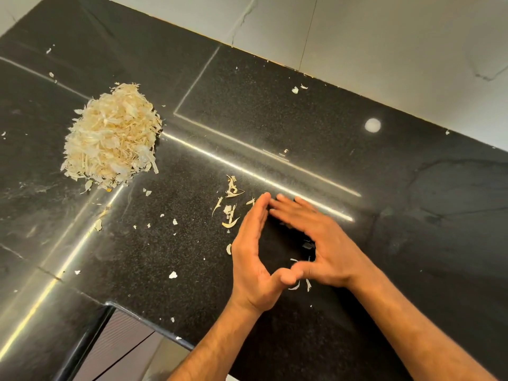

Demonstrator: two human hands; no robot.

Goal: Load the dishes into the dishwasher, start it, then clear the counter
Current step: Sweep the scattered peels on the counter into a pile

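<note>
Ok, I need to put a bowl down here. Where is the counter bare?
The counter right of the right hand, out to the wall, is nearly bare. Crowded: the peel pile at left and scattered scraps ahead of the left hand.

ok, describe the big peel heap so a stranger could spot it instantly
On the black speckled counter, look far left, well away from both hands. The peel heap is one tall, pale cream mound of papery skins; everything else is single scattered flakes.
</note>
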